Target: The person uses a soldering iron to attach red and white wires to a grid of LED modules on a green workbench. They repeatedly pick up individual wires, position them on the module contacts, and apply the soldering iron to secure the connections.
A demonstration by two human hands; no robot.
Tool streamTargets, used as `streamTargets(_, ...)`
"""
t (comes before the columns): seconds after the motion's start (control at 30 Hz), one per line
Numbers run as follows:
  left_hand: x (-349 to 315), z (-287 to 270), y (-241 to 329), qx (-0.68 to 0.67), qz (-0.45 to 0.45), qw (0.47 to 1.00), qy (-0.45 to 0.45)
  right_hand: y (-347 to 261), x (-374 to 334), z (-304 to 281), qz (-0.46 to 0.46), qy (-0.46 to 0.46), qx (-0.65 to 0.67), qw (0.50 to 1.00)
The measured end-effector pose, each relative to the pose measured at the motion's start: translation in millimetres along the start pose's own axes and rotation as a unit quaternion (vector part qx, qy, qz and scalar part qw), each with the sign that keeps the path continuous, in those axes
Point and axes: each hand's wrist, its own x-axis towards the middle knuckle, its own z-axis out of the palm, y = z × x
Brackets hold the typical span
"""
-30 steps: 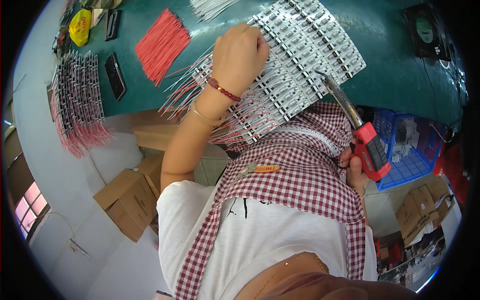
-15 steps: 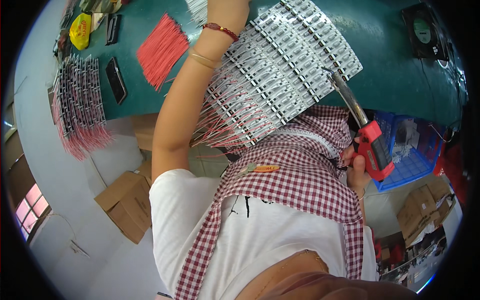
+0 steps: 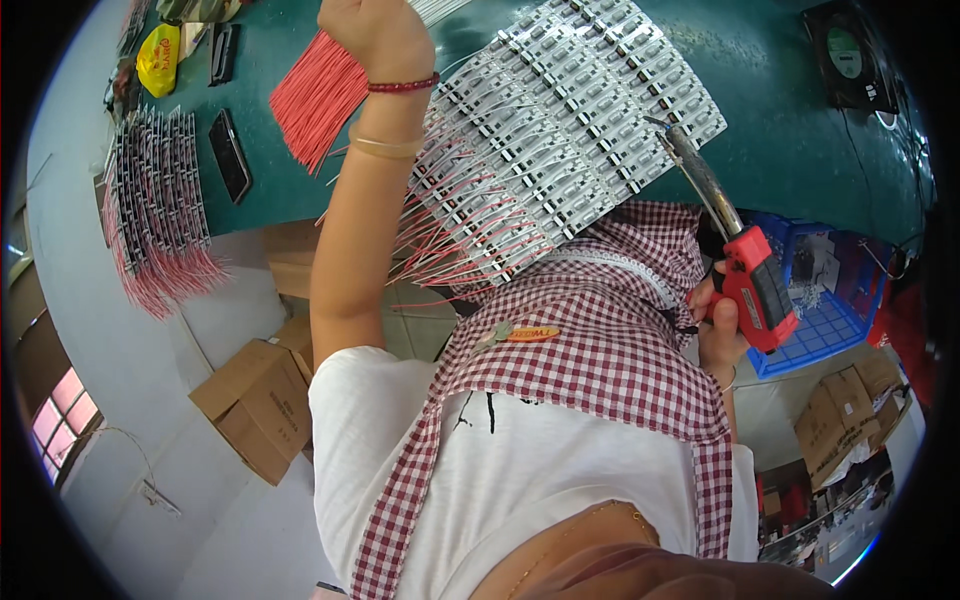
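My left hand [image 3: 378, 38] is at the upper edge over the top of a bundle of red wires [image 3: 318, 100], beside some white wires [image 3: 440, 10]. Its fingers are bent away and partly cut off, so their grip cannot be made out. A red and black soldering gun [image 3: 757, 290] is held by its handle in my right hand [image 3: 718, 330], with its metal barrel pointing up and left. The tip is over the right side of a panel of small circuit boards [image 3: 600, 110]. Red and white wires stick out from the panel's lower left rows.
On the green table [image 3: 270, 200] at left lie a phone [image 3: 230, 157], a yellow packet [image 3: 158, 62] and stacked wired boards [image 3: 160, 190]. A black round device [image 3: 848, 58] stands far right. Below the table edge are a blue crate [image 3: 815, 335] and cardboard boxes [image 3: 255, 405].
My left hand has moved left and nearer, from above the panel to over the red wires. The soldering gun in my right hand has shifted slightly.
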Motion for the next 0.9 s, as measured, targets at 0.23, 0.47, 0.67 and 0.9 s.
streamTargets(0.23, -27, -10, 14, 0.132, 0.002, 0.990, -0.053, 2, 1, 3, 0.008, -0.009, 0.011, 1.000)
streamTargets(0.47, -70, -13, 88, 0.252, 0.027, 0.930, -0.265, 6, -4, -3, 0.008, -0.007, 0.025, 1.000)
streamTargets(0.67, -143, -12, 106, 0.334, 0.051, 0.852, -0.400, 9, -13, -5, 0.028, -0.018, 0.018, 0.999)
streamTargets(0.9, -177, -10, 97, 0.378, 0.104, 0.841, -0.373, 15, -22, -12, 0.045, -0.064, 0.001, 0.997)
